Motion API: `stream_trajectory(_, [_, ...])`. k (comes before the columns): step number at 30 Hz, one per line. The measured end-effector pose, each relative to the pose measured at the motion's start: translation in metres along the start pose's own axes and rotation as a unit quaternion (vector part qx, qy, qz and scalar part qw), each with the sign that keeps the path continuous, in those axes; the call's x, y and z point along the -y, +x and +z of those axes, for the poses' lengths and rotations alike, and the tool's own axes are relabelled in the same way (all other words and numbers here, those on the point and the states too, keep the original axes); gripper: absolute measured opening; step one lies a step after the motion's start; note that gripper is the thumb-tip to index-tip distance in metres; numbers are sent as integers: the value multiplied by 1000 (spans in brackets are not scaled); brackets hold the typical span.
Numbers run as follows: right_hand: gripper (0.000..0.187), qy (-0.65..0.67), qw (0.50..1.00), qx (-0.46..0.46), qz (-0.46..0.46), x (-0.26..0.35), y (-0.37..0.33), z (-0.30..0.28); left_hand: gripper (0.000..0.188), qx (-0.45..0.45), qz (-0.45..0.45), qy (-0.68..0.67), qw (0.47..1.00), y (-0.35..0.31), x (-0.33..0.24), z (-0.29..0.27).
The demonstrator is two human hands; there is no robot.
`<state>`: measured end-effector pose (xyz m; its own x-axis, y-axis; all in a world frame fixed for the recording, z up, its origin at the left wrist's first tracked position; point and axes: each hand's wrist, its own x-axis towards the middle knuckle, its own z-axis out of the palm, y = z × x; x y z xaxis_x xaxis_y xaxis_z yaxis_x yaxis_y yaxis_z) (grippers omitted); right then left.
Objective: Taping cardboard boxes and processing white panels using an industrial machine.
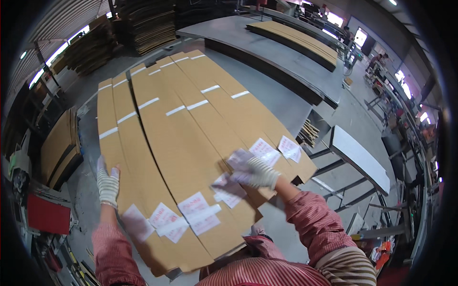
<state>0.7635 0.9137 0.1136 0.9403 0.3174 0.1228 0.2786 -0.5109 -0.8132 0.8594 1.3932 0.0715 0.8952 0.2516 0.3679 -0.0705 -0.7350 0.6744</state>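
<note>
Flat folded brown cardboard cartons lie side by side in front of me, with dark gaps between some of them. White tape strips cross their far and middle parts. Printed paper labels sit along the near end, some with tape over them. My left hand, in a striped knit glove, rests against the left edge of the cartons, its thumb apart from the fingers. Farther right, my gloved right hand lies over the labels with fingers outstretched and slightly blurred. It partly covers the label under it.
A long grey table bearing a stack of cardboard stands beyond the cartons. To the right is a white-topped bench. Cardboard sheets lean at the left, near a red panel. Tall cardboard piles stand at the back.
</note>
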Motion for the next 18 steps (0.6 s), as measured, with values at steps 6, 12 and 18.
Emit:
stream_trajectory(6, [66,-137,903,-245,326,-206,-151,-164,74,441,170,-75,878,-139,-259,88])
stream_trajectory(12, [56,296,896,-8,330,-167,-131,-168,96,400,359,226,812,-246,-350,230])
stream_trajectory(18, [57,374,898,33,229,-238,-117,-217,104,300,213,77,927,-251,-407,304])
